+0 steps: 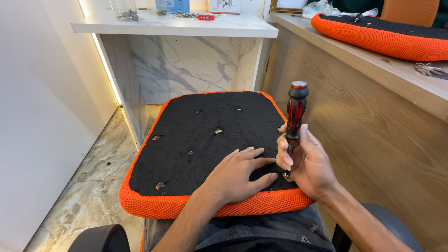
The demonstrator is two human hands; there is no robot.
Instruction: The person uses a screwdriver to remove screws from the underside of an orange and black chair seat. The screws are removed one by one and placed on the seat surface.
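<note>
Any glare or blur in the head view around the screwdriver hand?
Head view: the right hand and red-and-black screwdriver are sharp; a small highlight sits on its chrome cap; the black-felt, orange-mesh seat cushion is evenly lit; a bright light strip glows along the white counter's edge.

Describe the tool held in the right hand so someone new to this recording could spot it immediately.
Start at the orange-edged seat cushion, black underside up, lying across the person's lap. At its near right corner the right hand grips a screwdriver standing upright, beside the flat left hand. Its red-and-black handle with a silvery cap sets it apart.
</note>
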